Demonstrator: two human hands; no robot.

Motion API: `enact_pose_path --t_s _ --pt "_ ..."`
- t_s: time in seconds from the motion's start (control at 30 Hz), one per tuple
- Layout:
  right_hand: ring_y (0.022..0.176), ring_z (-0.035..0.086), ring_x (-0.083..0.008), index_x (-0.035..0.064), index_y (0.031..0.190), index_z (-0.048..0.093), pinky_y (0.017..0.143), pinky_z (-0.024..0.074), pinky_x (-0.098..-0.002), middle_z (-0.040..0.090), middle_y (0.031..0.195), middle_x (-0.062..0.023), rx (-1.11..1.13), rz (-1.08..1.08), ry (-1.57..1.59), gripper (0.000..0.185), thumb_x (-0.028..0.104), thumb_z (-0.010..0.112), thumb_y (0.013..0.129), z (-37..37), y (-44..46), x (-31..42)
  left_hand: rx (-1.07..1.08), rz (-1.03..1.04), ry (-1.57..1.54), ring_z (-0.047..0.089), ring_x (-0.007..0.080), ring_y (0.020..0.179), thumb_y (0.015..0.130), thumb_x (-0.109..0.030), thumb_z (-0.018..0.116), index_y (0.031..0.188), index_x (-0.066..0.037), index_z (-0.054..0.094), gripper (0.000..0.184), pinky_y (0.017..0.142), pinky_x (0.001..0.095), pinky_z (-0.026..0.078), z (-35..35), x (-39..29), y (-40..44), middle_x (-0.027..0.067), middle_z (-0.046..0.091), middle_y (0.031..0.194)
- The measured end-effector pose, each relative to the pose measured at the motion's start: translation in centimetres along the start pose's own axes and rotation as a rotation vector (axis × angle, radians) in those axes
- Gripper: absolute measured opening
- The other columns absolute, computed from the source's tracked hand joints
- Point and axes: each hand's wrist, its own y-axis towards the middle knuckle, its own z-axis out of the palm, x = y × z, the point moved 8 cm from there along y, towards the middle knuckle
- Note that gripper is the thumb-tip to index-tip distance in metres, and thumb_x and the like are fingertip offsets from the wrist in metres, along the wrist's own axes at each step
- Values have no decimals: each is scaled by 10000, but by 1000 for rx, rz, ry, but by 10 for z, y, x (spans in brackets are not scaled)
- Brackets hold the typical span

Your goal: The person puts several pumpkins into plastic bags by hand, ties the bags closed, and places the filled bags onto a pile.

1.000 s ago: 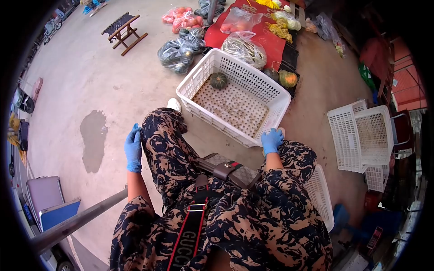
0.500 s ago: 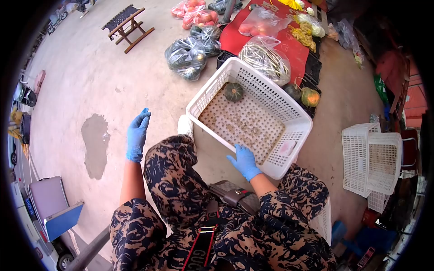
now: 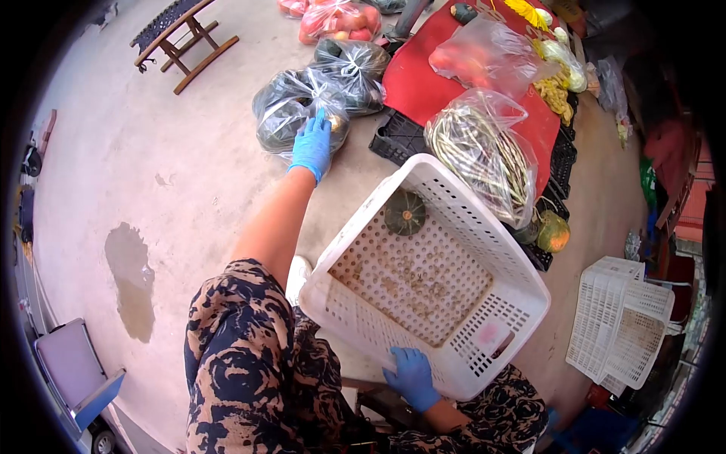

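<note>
My left hand (image 3: 311, 148), in a blue glove, reaches forward with its fingers stretched over a tied clear plastic bag (image 3: 281, 113) of dark green pumpkins. Whether the fingertips press on the plastic I cannot tell. My right hand (image 3: 413, 377), also gloved in blue, is closed over the near rim of a white plastic crate (image 3: 522, 291). Inside that crate, toward its far left corner, sits one small dark green pumpkin (image 3: 404, 213). Dirt specks cover the perforated bottom.
Beyond the crate lie a bag of long beans (image 3: 484, 151) and an orange-green pumpkin (image 3: 553, 233) by a red cloth (image 3: 412, 72). A second bag of pumpkins (image 3: 355, 76) adjoins the first. Stacked white crates (image 3: 605, 325) stand right, a folding stool (image 3: 185, 45) far left.
My left hand has moved forward and right, from above the bare floor to the bag of pumpkins. My right hand stays at the crate's near rim. The view has shifted.
</note>
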Motion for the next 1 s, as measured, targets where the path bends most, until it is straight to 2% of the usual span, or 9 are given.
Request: enact_pose_path --t_s 0.07,0.13,0.2,0.3,0.4,0.6,0.77,0.87,1.0 --pt "803 516 -283 63 1002 528 697 423 -376 537 868 -113 61 12 35 419 269 636 653 1 3 0 -92 -55 126 334 257 1213 769 -45 473 1246 -29 411 481 892 415 380 16 9 17 101 246 1395" --pt "832 510 -292 52 1021 517 726 423 -380 534 910 -124 83 26 49 436 241 637 647 4 5 -1 -48 -133 104 310 237 1212 765 -70 481 1025 -45 615 293 902 422 346 29 26 27 65 311 1347" --pt "837 511 -299 45 1023 518 740 423 -383 536 919 -129 74 8 75 440 226 637 641 7 4 -1 -83 18 223 464 250 1085 754 -87 496 850 -83 664 193 809 411 409 26 24 22 101 509 1162" --pt "839 511 -292 34 1034 506 744 420 -393 532 933 -133 79 -6 77 462 229 620 630 6 6 0 266 91 66 581 298 854 750 -117 517 825 -105 643 146 698 413 449 45 31 13 131 614 886" --pt "837 508 -305 25 1032 504 746 419 -391 527 932 -138 72 -22 56 450 201 609 631 6 7 1 71 172 -288 585 348 709 756 -148 532 816 -103 616 113 630 421 456 39 55 -11 162 603 755" --pt "804 498 -331 17 1007 499 717 422 -400 528 909 -159 58 -35 114 426 140 609 613 4 11 3 144 175 -474 552 349 760 797 -135 543 869 -57 573 110 650 387 446 32 91 -57 160 587 830" --pt "851 483 -336 1 1025 490 762 402 -406 505 960 -168 88 -36 140 462 174 614 615 11 9 1 154 190 -508 538 357 753 796 -123 552 858 -53 564 94 649 389 440 12 113 -121 163 576 802" --pt "866 478 -338 -3 1027 483 775 397 -412 502 969 -168 100 -37 150 469 169 619 612 11 12 -1 254 52 -482 545 344 756 795 -132 549 868 -75 565 94 656 393 444 3 124 -160 146 574 794" --pt "892 472 -342 -5 1029 473 791 391 -415 496 983 -171 147 -31 173 473 155 622 610 10 13 2 205 24 -504 540 340 733 791 -115 549 858 -69 561 82 647 390 442 -7 132 -204 145 565 767"
